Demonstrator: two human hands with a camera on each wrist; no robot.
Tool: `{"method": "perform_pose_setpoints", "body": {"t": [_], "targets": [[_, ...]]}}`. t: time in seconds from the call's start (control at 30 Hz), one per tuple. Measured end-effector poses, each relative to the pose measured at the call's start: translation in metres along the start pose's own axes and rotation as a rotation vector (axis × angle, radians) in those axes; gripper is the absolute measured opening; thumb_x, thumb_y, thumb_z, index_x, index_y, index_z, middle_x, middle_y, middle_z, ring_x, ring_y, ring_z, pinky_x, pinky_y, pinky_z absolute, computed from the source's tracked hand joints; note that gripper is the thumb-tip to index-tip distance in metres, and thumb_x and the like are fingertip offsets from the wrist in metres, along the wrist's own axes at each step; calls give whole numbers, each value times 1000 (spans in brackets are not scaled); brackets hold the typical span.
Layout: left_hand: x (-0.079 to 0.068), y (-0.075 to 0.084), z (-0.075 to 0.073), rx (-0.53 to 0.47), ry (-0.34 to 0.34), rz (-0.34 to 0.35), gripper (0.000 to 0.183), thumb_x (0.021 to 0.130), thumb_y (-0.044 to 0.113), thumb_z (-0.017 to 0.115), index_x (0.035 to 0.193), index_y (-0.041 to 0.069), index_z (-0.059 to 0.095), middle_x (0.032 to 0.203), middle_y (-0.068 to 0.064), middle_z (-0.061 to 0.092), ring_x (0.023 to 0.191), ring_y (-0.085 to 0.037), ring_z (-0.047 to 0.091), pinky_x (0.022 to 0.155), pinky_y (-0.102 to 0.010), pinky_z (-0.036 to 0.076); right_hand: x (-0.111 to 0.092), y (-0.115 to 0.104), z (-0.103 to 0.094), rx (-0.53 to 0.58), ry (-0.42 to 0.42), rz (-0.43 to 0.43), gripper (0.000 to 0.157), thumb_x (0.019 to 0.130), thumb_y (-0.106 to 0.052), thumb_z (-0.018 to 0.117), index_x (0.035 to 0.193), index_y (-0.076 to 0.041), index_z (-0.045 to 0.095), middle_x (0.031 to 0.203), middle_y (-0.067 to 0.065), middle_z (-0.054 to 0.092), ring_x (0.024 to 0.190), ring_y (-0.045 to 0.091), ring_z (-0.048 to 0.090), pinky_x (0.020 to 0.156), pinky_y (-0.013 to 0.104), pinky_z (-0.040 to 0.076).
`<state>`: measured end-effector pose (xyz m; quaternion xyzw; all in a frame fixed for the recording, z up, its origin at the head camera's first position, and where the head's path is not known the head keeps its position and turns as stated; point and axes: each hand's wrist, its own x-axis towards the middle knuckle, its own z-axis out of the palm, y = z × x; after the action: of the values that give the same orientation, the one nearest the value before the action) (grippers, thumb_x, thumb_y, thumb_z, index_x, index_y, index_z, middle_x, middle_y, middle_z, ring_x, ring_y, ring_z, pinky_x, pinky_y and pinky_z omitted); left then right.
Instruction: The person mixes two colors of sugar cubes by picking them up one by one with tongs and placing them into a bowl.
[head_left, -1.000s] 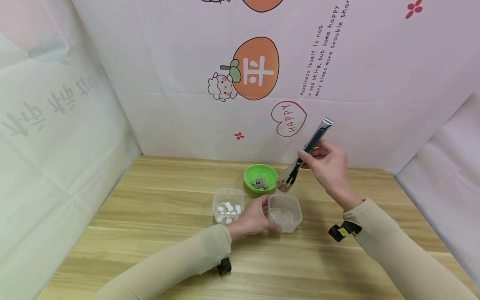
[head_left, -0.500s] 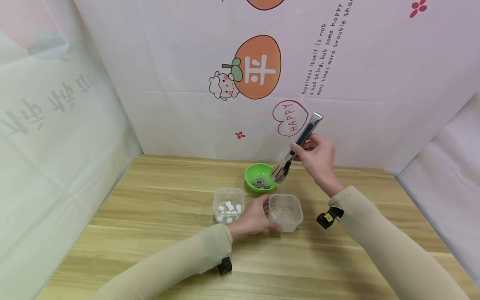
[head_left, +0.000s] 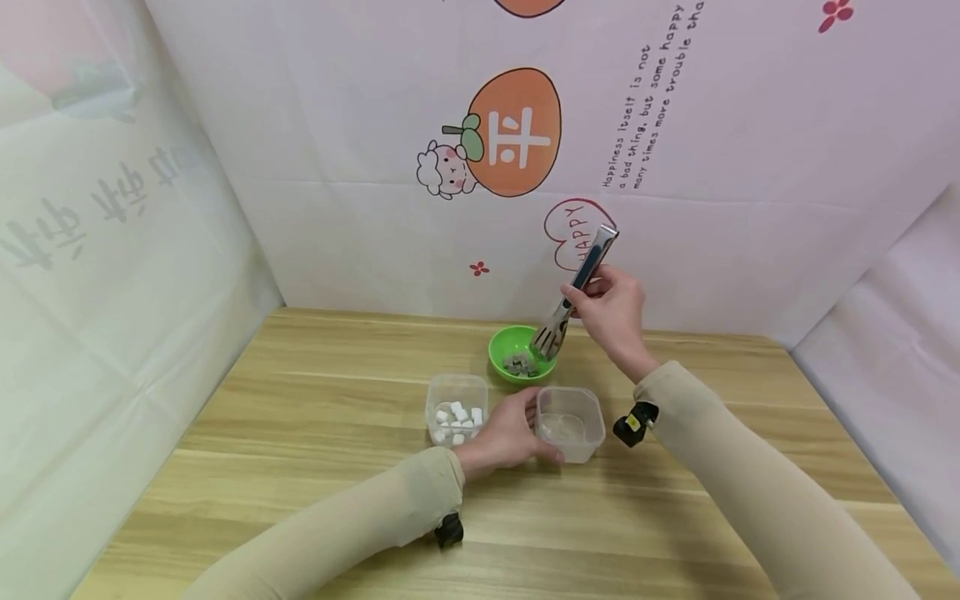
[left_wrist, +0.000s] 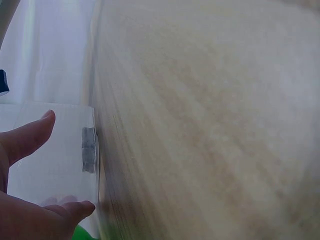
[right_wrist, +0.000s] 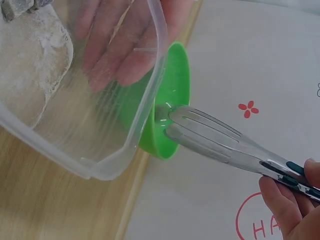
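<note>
My right hand (head_left: 613, 312) pinches the metal tongs (head_left: 573, 292) by their dark-inset handle. The slotted heads reach into the green bowl (head_left: 498, 350), near small grey cubes (head_left: 519, 364); whether they grip a cube cannot be told. My left hand (head_left: 512, 435) holds a clear plastic container (head_left: 588, 450) from its left side, thumb at the front and fingers towards the back. Through that container's wall in the left wrist view, a couple of grey pieces (left_wrist: 88, 150) show at the bottom. Grey pieces (right_wrist: 20, 7) also appear there in the right wrist view.
A second clear container (head_left: 457, 387) with several white cubes (head_left: 459, 412) stands left of my left hand. The bowl stands near the rear edge of the wooden table (head_left: 315, 400), close to the printed white backdrop (head_left: 360, 250).
My right hand has moved left with the tongs, bringing their heads from beside the green bowl to inside it. The left hand and both containers have stayed put.
</note>
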<state>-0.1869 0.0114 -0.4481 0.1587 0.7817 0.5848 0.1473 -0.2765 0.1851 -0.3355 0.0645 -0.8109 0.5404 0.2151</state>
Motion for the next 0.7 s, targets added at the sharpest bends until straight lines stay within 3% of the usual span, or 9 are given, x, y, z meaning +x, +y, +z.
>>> {"method": "perform_pose_setpoints", "body": {"t": [0.23,0.43,0.7], "targets": [[0,1,0,-4,2,2,101,67,0,99,153,0,47,152,-14,56,139,-29,54,117,-36,45,-3,-2,-3,9,0,-20,22,93,-6,80,105,9,68,89,23,73,69,18,72,63,29,65],[0,3,0,-8,2,3,100,67,-1,98,153,0,47,151,-16,56,139,-30,54,117,-37,45,-14,-11,-18,19,10,-68,25,92,-7,81,108,9,69,87,22,73,68,15,71,65,34,66],[-1,3,1,-12,5,-12,102,66,-1,98,154,0,45,152,-17,55,140,-33,53,118,-40,43,-36,-21,-40,-7,-32,-119,24,92,-8,82,106,7,70,88,21,74,68,19,72,62,26,64]]}}
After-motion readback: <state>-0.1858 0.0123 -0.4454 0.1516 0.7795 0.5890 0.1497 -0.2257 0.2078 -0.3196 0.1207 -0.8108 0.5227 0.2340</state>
